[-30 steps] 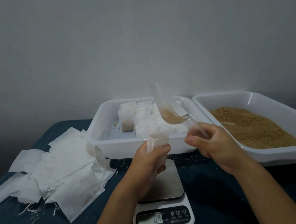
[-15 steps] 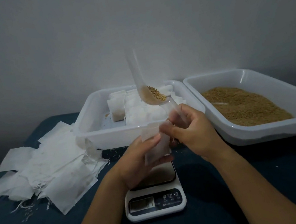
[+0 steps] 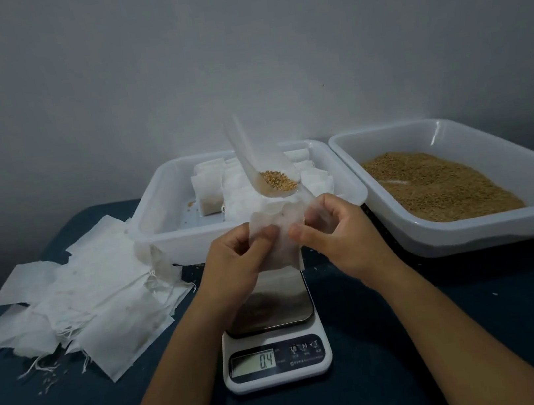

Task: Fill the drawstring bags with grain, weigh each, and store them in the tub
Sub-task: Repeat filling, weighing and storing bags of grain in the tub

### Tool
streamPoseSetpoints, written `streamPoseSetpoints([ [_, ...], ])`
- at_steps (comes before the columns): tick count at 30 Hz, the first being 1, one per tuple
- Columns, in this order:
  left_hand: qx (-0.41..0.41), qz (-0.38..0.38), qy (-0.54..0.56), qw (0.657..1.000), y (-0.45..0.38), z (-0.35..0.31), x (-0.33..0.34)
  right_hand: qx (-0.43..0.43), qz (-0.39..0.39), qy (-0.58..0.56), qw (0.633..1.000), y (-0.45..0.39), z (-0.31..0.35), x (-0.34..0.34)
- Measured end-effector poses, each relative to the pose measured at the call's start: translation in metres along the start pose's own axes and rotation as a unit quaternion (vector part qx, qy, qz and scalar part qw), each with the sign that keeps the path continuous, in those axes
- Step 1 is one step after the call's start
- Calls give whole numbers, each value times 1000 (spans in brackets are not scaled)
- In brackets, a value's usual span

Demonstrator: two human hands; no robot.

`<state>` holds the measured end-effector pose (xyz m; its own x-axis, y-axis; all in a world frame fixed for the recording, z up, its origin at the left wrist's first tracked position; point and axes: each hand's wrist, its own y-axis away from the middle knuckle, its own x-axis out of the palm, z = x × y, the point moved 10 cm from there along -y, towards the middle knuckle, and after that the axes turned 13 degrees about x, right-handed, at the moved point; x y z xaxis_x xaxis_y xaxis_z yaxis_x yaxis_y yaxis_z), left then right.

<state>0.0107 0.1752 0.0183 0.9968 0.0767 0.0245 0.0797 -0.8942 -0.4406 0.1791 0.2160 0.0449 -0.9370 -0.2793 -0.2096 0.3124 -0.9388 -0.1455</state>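
A small white drawstring bag (image 3: 281, 235) is held upright above the scale (image 3: 275, 346), which reads 0.4. My left hand (image 3: 233, 266) grips the bag's left side. My right hand (image 3: 336, 237) holds the handle of a clear plastic scoop (image 3: 260, 165) and pinches the bag's right edge. The scoop is tilted steeply with grain (image 3: 278, 180) in its bowl just above the bag's open mouth. Behind stands a white tub (image 3: 173, 237) holding several filled bags (image 3: 211, 189).
A second white tub (image 3: 471, 234) at the right holds loose brown grain (image 3: 436, 184). A pile of empty white bags (image 3: 82, 299) lies on the dark blue cloth at the left, with stray grains near it.
The scoop has come from the right to stand over the bag's mouth. My right hand has closed in on the bag's right edge. The bag is spread wider.
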Motion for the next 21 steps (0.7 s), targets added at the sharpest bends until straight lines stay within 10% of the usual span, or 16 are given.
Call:
streamPoseSetpoints([
  [21,14,39,-290,956,17,4,-51,54,-48,133,989,7,-33,30],
])
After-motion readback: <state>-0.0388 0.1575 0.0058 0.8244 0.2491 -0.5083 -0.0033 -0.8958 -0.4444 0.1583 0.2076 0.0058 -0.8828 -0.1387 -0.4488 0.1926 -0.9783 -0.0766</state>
